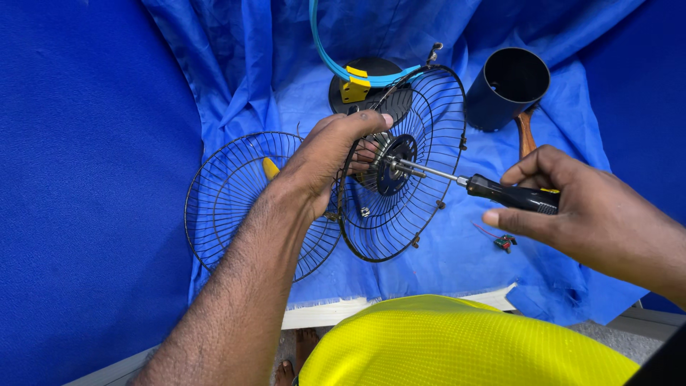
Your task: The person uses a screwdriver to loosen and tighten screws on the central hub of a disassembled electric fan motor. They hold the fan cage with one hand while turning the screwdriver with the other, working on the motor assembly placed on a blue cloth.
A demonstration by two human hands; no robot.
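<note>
Screwdriver set at the hub of a wire fan guard, centre of frame.
The left hand (330, 154) gripped the upright fan guard (404, 168) by its rim over the motor; the right hand (572, 207) clasped the black handle of the screwdriver (475, 186), tip at the hub. Good practice here: shaft square to the screw, guard held firm. A second guard (236, 200) lay flat at left on the blue cloth (457, 257) over the bench; a dark cup (509, 86) stood upper right.

A repair workbench: blue cloth (443, 257), fan grilles (236, 207), screwdriver (511, 194).
</note>
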